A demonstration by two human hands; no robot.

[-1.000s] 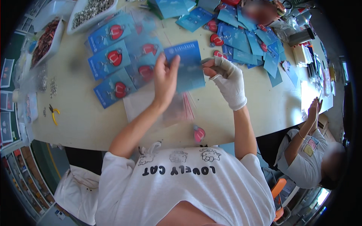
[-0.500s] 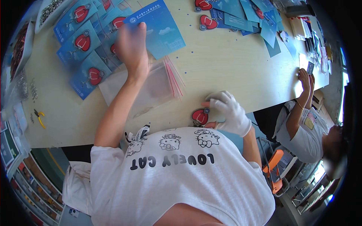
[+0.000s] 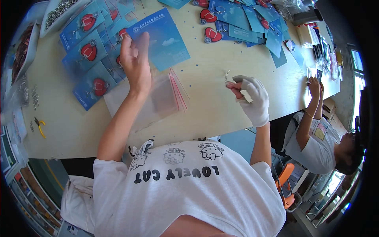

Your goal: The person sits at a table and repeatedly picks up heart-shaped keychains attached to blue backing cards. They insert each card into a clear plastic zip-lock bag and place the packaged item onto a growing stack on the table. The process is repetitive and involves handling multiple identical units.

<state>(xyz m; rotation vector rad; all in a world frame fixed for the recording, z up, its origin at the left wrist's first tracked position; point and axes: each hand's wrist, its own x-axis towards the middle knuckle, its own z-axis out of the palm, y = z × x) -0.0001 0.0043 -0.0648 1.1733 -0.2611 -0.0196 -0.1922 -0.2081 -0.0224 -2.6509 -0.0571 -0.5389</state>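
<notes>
My left hand [image 3: 136, 69] is bare. Its thumb lies over the left part of a blue printed card [image 3: 167, 45], with the fingers curled at the card's left edge, where its underside is hidden. My right hand [image 3: 252, 98] wears a white glove that leaves the thumb and forefinger tips bare. Those two tips pinch a keychain [image 3: 227, 76] above the table; its short metal chain sticks up, and its pendant is mostly hidden by the fingers. Below my left hand lie clear plastic bags [image 3: 158, 98] with red strips along one edge.
Bagged blue cards with red keychains [image 3: 89, 51] cover the far left. More cards [image 3: 244, 25] and keychains lie loosely heaped at the far right. Pliers with yellow handles [image 3: 40, 127] and trays of small metal parts [image 3: 59, 14] are at left. Another person [image 3: 316, 130] works at right.
My right hand has lifted the keychain from beside the near table edge and moved up and to the right. My left fingers have shifted slightly, with the thumb still over the card.
</notes>
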